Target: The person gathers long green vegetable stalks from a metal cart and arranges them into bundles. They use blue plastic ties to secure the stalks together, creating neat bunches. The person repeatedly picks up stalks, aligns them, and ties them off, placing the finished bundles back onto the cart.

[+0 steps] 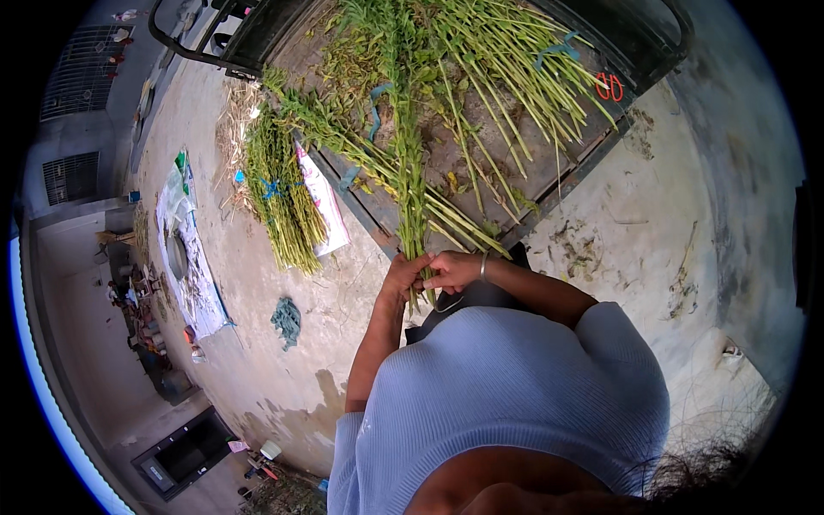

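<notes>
A long bundle of leafy green stalks [412,184] runs away from me over the near edge of a cart bed [378,203]. My left hand [403,275] is closed around its cut lower ends. Against it on the right, my right hand [453,271], with a bangle at the wrist, has its fingers curled onto the same stalk ends. Exactly what the right fingertips pinch is hidden. More loose stalks [463,225] lie just beyond my right hand. A larger pile of stalks [524,77] spreads over the bed's far right, with a blue strip [558,50] across it.
Left of the cart, a tied stalk bundle [287,202] lies on the concrete beside a white printed sack [324,206]. Farther left are a pale sheet [197,287] with a grey pan [177,256] and a crumpled teal cloth [287,323]. Red cord [609,86] hangs at the bed's right edge.
</notes>
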A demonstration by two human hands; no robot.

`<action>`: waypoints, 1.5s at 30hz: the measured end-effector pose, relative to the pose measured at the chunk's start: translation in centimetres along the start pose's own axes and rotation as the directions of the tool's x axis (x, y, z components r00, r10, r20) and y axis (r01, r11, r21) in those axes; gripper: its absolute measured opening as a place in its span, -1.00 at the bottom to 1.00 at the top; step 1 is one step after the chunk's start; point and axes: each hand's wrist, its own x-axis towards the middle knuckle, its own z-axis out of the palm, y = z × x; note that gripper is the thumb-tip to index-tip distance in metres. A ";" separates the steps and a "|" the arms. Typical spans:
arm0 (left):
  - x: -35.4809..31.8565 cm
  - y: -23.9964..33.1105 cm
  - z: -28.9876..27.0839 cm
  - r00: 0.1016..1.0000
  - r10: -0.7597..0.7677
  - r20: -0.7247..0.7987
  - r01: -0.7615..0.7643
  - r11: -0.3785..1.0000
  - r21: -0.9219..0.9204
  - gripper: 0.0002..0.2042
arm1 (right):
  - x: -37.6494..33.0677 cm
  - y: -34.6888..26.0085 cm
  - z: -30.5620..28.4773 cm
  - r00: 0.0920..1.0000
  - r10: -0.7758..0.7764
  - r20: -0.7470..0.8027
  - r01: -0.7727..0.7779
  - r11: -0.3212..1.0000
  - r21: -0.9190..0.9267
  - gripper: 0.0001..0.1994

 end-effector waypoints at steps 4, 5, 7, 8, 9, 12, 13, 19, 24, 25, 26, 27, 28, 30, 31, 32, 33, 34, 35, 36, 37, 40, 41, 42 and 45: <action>0.4 -0.6 -1.6 1.000 -0.003 -0.022 0.001 0.999 -0.054 -0.74 | 0.5 -0.7 1.0 0.999 -0.031 -0.014 0.031 0.999 0.031 -0.63; 0.8 -1.5 -2.2 1.000 0.001 -0.023 -0.002 0.998 -0.062 -0.74 | 0.8 -0.6 1.4 1.000 -0.010 -0.010 0.010 1.000 0.026 -0.65; 0.9 -1.2 -2.3 0.999 0.019 -0.049 -0.020 1.000 -0.021 -0.76 | 1.5 -0.3 1.3 1.000 -0.007 -0.004 0.007 1.000 0.026 -0.66; 0.7 -1.2 -2.2 0.997 0.052 -0.063 -0.051 0.999 0.009 -0.77 | 1.8 0.0 0.8 1.000 0.027 0.000 -0.027 0.998 -0.065 -0.66; 0.7 -1.0 -2.0 0.994 0.084 -0.071 -0.081 0.996 0.043 -0.78 | 2.0 0.4 0.1 0.998 0.060 -0.007 -0.061 0.986 -0.153 -0.65; 1.2 -3.0 -2.5 0.942 0.268 -0.202 -0.248 0.962 0.118 -0.73 | 1.9 1.6 -2.2 0.972 0.046 -0.229 -0.138 0.906 -0.401 -0.42; 0.8 -2.6 -2.3 0.935 0.276 -0.223 -0.251 0.959 0.133 -0.72 | 2.0 2.5 -3.2 0.939 0.000 -0.344 -0.185 0.844 -0.504 -0.36; -0.6 -1.7 -1.1 0.748 0.613 -0.256 -0.135 0.518 0.844 -0.66 | 3.5 -1.2 -7.9 0.863 0.334 -0.379 -0.237 0.930 0.280 0.00; -2.2 -1.5 2.3 0.714 0.667 -0.213 -0.019 0.323 0.946 -0.50 | 11.1 -2.6 -8.6 0.787 0.079 -0.611 0.278 0.839 0.467 0.02; -2.7 -1.1 2.7 0.689 0.707 -0.157 -0.040 0.254 0.966 -0.50 | 12.7 -1.1 -9.4 0.694 0.129 -0.709 0.289 0.852 0.437 -0.04; -2.6 -0.8 2.9 0.714 0.686 -0.139 -0.023 0.221 0.975 -0.49 | 14.1 0.4 -10.4 0.582 0.177 -0.793 0.294 0.864 0.409 -0.11; -2.8 -1.2 2.6 0.736 0.658 -0.158 0.018 0.214 0.977 -0.49 | 14.9 0.0 -9.6 0.501 0.209 -0.839 0.242 0.898 0.368 -0.22; -3.0 -1.5 2.4 0.757 0.629 -0.177 0.058 0.205 0.977 -0.48 | 15.0 -0.2 -9.2 0.566 0.213 -0.796 0.261 0.870 0.418 -0.24; -3.1 -1.8 2.2 0.774 0.594 -0.217 0.094 0.232 0.968 -0.44 | 14.5 -1.2 -8.8 0.677 0.216 -0.703 0.276 0.811 0.515 -0.28; -3.1 -1.9 2.2 0.783 0.576 -0.237 0.111 0.245 0.963 -0.42 | 14.1 -2.0 -8.6 0.736 0.189 -0.650 0.289 0.781 0.554 -0.36; -3.2 -2.1 2.1 0.790 0.557 -0.255 0.127 0.257 0.958 -0.40 | 13.9 -2.8 -8.2 0.789 0.158 -0.594 0.297 0.749 0.593 -0.44; -3.6 -1.8 2.5 0.767 0.587 -0.258 0.082 0.308 0.948 -0.33 | 13.5 -4.3 -7.9 0.747 0.154 -0.647 0.342 0.745 0.572 -0.66; -3.8 -2.1 2.5 0.656 0.700 -0.284 -0.036 0.405 0.914 -0.32 | 13.3 -5.5 -7.8 0.768 0.098 -0.633 0.357 0.755 0.550 -0.67; -3.9 -2.3 2.4 0.527 0.786 -0.324 -0.170 0.471 0.866 -0.32 | 13.3 -6.5 -7.8 0.786 0.041 -0.617 0.374 0.763 0.528 -0.68; -3.8 -2.4 2.4 0.392 0.841 -0.374 -0.311 0.503 0.806 -0.32 | 13.1 -7.6 -7.6 0.799 -0.010 -0.601 0.392 0.767 0.508 -0.69; -3.5 -2.7 2.1 0.316 0.837 -0.446 -0.390 0.543 0.743 -0.45 | 12.9 -9.6 -6.5 0.810 -0.055 -0.584 0.408 0.769 0.493 -0.72; -3.4 -1.6 1.1 0.533 0.731 -0.426 -0.463 0.673 0.577 -0.55 | 13.4 -12.8 -5.4 0.817 -0.190 -0.544 0.445 0.808 0.385 -0.72; -3.8 -0.6 1.3 0.553 0.701 -0.450 -0.460 0.707 0.537 -0.63 | 13.7 -13.5 -5.4 0.809 -0.241 -0.536 0.464 0.822 0.330 -0.70; -3.5 0.0 1.1 0.612 0.654 -0.445 -0.503 0.756 0.419 -0.63 | 14.0 -13.8 -5.4 0.817 -0.253 -0.518 0.463 0.824 0.327 -0.70; -0.7 -0.3 0.2 0.724 0.579 -0.375 -0.597 0.798 0.080 -0.67 | 15.4 -14.3 -6.2 0.854 -0.282 -0.437 0.441 0.838 0.322 -0.66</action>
